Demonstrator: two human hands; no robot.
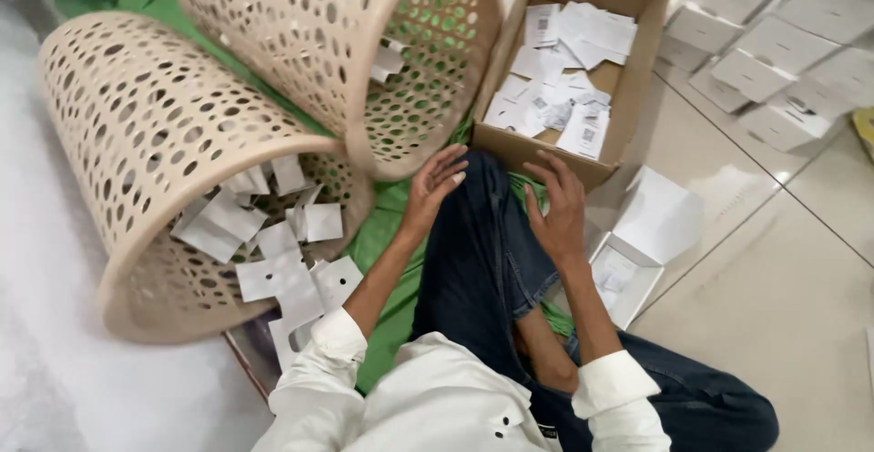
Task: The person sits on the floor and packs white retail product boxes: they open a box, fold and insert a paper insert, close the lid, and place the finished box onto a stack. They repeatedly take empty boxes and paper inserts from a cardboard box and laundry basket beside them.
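I sit on the floor with one jeans-clad knee [482, 243] bent in front of me. My left hand [431, 186] rests on the left side of that knee, fingers loosely spread, holding nothing. My right hand [557, 204] lies on the knee's right side, fingers apart and also holding nothing. Just beyond both hands stands an open cardboard box [637, 51] with several white paper slips [564, 70] inside. A small open white box [633, 274] sits on the tile by my right forearm.
Two beige perforated plastic baskets lie on their sides, one at left [146, 133] spilling white cards [282, 270], one behind it [309, 33]. A green cloth [387, 261] lies under them. Several white boxes [774, 60] are lined up on the tiled floor at the top right.
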